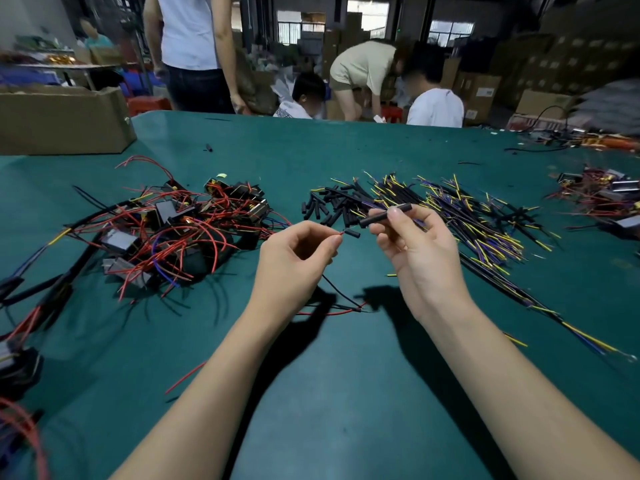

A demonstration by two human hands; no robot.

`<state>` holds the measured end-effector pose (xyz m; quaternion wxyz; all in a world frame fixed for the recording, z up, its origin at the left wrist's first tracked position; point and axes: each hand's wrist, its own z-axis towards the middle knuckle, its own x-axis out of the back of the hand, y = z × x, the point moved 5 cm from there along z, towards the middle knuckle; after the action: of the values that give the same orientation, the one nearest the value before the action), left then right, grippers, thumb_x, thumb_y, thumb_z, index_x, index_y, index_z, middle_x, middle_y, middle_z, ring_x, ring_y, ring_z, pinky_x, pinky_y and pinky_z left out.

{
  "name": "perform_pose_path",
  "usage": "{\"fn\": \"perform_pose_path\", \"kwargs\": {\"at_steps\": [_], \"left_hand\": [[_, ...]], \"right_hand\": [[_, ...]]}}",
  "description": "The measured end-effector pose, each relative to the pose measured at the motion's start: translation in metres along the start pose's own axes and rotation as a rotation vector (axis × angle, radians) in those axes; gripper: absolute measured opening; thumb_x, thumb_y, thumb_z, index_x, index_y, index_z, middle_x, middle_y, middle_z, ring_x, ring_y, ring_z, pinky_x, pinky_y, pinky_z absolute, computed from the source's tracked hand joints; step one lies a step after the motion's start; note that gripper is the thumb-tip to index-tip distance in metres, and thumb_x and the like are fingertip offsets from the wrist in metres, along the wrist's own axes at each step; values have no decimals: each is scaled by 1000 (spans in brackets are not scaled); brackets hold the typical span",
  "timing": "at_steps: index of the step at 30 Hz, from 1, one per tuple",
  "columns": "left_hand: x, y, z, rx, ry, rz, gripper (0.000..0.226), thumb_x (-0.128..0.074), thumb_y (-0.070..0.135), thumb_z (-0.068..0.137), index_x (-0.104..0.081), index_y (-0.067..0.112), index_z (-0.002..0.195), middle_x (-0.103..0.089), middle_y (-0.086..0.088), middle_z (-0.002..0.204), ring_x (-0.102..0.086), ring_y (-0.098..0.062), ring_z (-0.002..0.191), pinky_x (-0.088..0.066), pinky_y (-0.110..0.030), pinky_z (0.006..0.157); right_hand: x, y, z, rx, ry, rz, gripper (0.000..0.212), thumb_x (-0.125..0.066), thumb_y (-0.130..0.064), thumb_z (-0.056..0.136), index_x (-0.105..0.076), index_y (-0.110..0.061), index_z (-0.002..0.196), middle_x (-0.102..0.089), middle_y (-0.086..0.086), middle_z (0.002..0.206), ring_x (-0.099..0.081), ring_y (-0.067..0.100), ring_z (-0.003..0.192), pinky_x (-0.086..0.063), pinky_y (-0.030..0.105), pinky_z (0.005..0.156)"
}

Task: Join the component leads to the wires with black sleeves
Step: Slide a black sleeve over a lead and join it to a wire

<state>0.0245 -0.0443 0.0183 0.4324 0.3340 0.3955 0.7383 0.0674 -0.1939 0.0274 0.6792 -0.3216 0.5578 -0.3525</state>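
Clearly the work is held up off the green worktop, between the two hands, so that both ends can be lined up by eye; the left hand pinches a thin red lead between thumb and forefinger, the other fingers curled loosely beneath, and a short black sleeve sits on the lead's tip, just beyond the fingertips; the lead trails down from the hand to the worktop, which suggests it belongs to a component lying out of the way. The right hand pinches a longer black sleeved wire between thumb and forefinger, tilted so its lower end points toward the small sleeve; the two ends are near but apart, so the joining looks not yet made.

Supplies lie within reach on each side, probably for quick picking: a tangle of components with red leads to the left; a heap of loose black sleeves straight ahead; a spread of sleeved wires with yellow and purple ends to the right. A cardboard box stands at the far left edge.

No brand, label or writing can be read; the cartons in the background are too blurred to tell.
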Motion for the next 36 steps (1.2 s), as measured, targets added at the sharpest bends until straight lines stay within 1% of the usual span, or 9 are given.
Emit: {"fn": "perform_pose_path", "kwargs": {"at_steps": [7, 11, 16, 19, 22, 24, 27, 32, 36], "left_hand": [[-1, 1, -1, -12, -7, 10, 6, -69, 9, 85, -70, 11, 79, -65, 2, 65, -57, -2, 58, -47, -14, 63], [-1, -1, -1, 23, -1, -21, 5, -72, 7, 82, -70, 11, 82, -67, 0, 65, -60, -6, 58, -49, -16, 63], [3, -5, -2, 90, 16, -56, 27, -77, 9, 77, -61, 12, 99, -71, -7, 70, -67, -16, 65, -58, -31, 68], [1, -2, -3, 49, 0, -1, 28, -79, 13, 75, -62, 10, 98, -69, -7, 75, -66, -17, 69, -59, -32, 62], [-2, 1, -4, 8, -30, 36, 22, -79, 15, 75, -65, 6, 91, -69, -9, 77, -66, -22, 70, -60, -37, 63], [-2, 1, -4, 12, -29, 46, 15, -78, 13, 76, -67, 6, 82, -70, -6, 74, -66, -21, 66, -59, -41, 65], [-1, 0, -4, 33, 4, 61, 17, -78, 15, 76, -66, 5, 72, -68, -1, 64, -66, -16, 58, -58, -41, 64], [-2, 1, -4, 23, -29, 48, 15, -78, 13, 76, -66, 4, 76, -68, -5, 70, -67, -16, 64, -60, -36, 65], [-4, 2, -4, 27, -97, 98, 11, -77, 10, 77, -66, 6, 78, -70, -6, 72, -68, -18, 64, -59, -40, 68]], "right_hand": [[-3, 3, -3, 2, -72, -81, 10, -56, -2, 93, -53, -10, 88, -71, 10, 82, -64, 14, 66, -52, 17, 62], [-5, 5, -3, 10, -122, -156, 8, -57, -2, 92, -52, -9, 92, -72, 12, 86, -64, 15, 66, -52, 18, 63], [-8, 10, -4, -28, -190, -214, 7, -58, -2, 91, -52, -7, 94, -72, 12, 84, -65, 17, 66, -51, 20, 63], [-7, 12, -3, -42, -219, -284, 8, -59, -5, 91, -52, -8, 95, -73, 10, 84, -66, 18, 68, -50, 20, 63], [-6, 13, -4, -57, -244, -375, 7, -59, -8, 92, -53, -10, 95, -73, 5, 83, -67, 15, 69, -48, 18, 62], [-5, 15, -4, -75, -247, -439, 5, -60, -10, 91, -55, -11, 94, -72, 2, 80, -66, 10, 68, -46, 17, 60], [-3, 17, -4, -65, -236, -569, 5, -64, -10, 89, -61, -14, 86, -66, -3, 75, -62, 5, 67, -45, 14, 58], [-2, 17, -4, -98, -271, -632, 4, -66, -12, 87, -65, -15, 83, -65, -4, 73, -60, 5, 66, -42, 16, 58], [1, 17, -2, -141, -320, -685, 4, -65, -14, 88, -69, -14, 85, -66, -2, 72, -58, 3, 62, -40, 17, 58]]}}
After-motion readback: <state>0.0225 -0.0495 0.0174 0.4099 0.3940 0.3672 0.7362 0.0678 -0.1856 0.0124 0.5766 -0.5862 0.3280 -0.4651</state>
